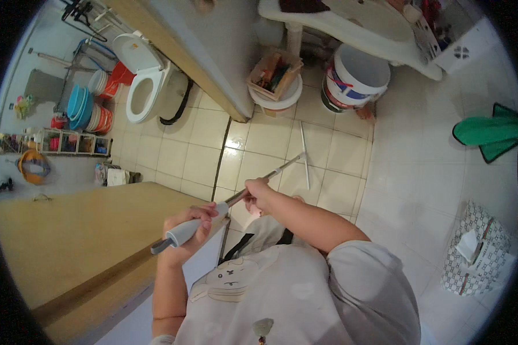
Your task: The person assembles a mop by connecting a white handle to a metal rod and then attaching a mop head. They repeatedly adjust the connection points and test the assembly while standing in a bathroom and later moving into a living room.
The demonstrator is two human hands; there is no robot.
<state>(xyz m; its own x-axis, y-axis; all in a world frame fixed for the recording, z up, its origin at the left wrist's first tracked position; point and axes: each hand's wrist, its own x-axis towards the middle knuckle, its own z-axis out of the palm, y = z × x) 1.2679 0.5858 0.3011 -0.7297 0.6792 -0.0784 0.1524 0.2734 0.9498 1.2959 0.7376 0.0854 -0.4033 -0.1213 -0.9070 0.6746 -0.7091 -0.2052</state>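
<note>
A floor squeegee (280,170) with a grey grip and a metal pole slants away from me toward the floor. Its long thin blade (305,158) rests on the cream tiles. Around the grey grip at the near end, my left hand (194,221) is closed. Farther down the pole, my right hand (257,194) wraps round the metal tube. Part of each hand's fingers is hidden behind the pole.
Beyond the blade stand a large white bucket (357,75) and a lidded bucket bearing a box (275,75), beneath a sink (374,29). A wooden door (86,236) stands at left; past the doorway are a toilet (144,92) and stacked basins (79,106).
</note>
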